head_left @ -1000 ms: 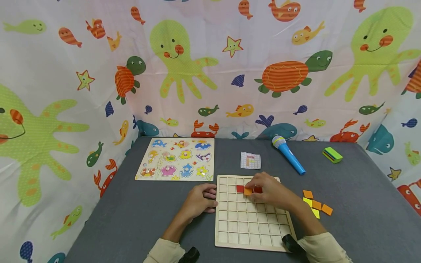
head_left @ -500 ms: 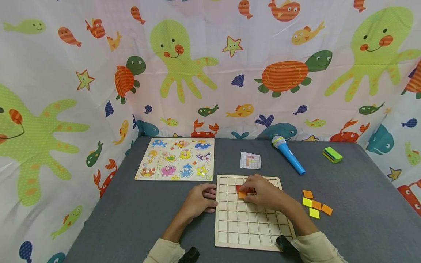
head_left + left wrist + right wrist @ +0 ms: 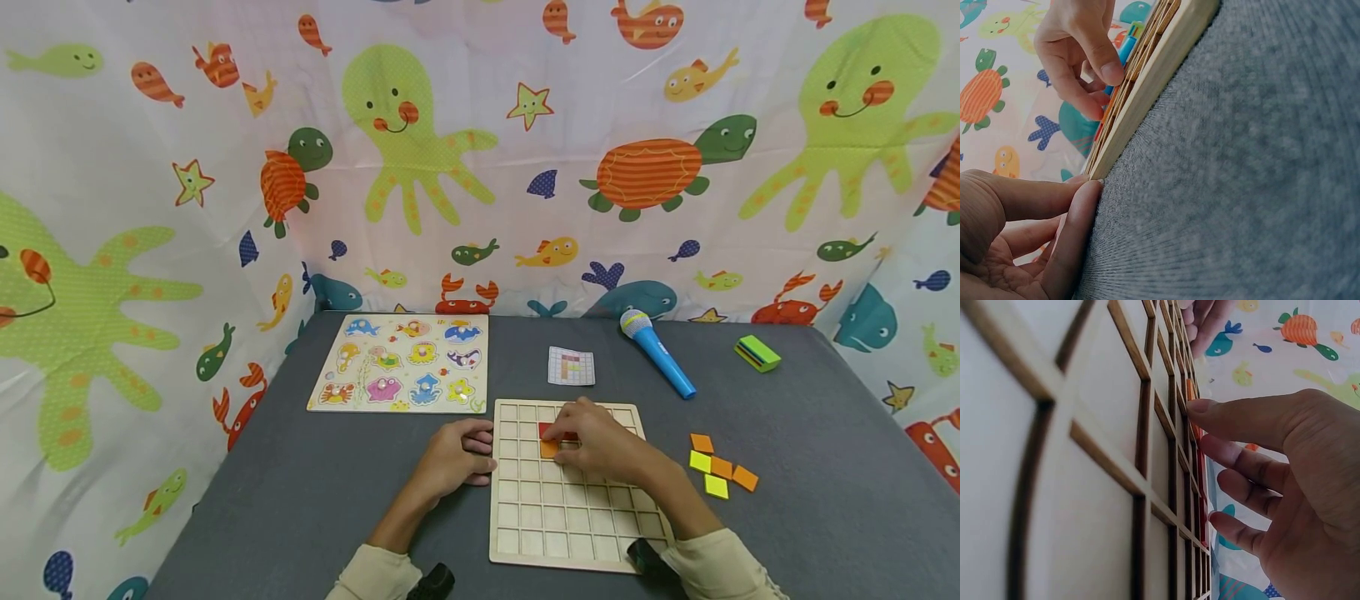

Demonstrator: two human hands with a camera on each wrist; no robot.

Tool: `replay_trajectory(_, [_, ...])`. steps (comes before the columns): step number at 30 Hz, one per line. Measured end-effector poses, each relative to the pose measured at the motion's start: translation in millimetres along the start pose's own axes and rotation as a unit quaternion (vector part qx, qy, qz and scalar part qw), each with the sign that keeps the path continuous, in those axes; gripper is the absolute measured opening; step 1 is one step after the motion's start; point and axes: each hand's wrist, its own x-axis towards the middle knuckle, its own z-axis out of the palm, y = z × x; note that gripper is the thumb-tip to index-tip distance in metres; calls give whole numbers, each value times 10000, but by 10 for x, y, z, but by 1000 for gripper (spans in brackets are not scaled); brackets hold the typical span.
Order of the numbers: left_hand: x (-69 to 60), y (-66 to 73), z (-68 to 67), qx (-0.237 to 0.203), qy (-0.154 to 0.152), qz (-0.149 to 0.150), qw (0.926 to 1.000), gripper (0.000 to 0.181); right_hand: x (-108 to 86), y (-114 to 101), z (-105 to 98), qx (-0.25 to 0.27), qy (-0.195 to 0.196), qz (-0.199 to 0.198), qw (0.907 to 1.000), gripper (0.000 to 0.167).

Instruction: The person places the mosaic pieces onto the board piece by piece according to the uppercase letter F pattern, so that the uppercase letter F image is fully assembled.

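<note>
A wooden grid board [image 3: 558, 521] lies on the grey table. My left hand [image 3: 456, 454] holds its left edge, and the left wrist view has the thumb and a finger meeting at the board's rim. Over the upper rows, my right hand [image 3: 603, 442] has thumb and forefinger on opposite sides of an orange square tile [image 3: 549, 450]. This tile lies at a cell just below a red tile [image 3: 543, 429]. More red shows beneath the right fingers, partly hidden. In the right wrist view, the thumb tip touches the orange tile [image 3: 1190, 390] and the red tiles [image 3: 1204, 515] line up beyond it.
Loose orange tiles [image 3: 746, 477] and yellow tiles [image 3: 716, 486] lie right of the board. Behind it are a printed grid card [image 3: 572, 367], a blue toy microphone [image 3: 660, 357] and a green block [image 3: 759, 353]. A sea-animal puzzle [image 3: 401, 364] sits back left.
My right hand has moved slightly left and toward me, bringing the orange tile from beside the red tile to the cell below it. The left hand stays at the board's edge.
</note>
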Motion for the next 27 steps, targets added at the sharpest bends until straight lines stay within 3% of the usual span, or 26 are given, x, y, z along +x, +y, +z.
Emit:
replay_trajectory(11, [5, 14, 6, -5, -17, -4, 10000, 56, -6, 19, -33, 122, -84, -26, 9999, 25])
replay_trajectory(21, [-2, 28, 9, -5, 16, -19, 10000, 56, -73, 51, -82, 609, -55, 51, 9981, 24])
replay_trajectory(27, [1, 19, 5, -25, -6, 13, 10000, 56, -153, 108, -116, 514, 45, -10, 9987, 25])
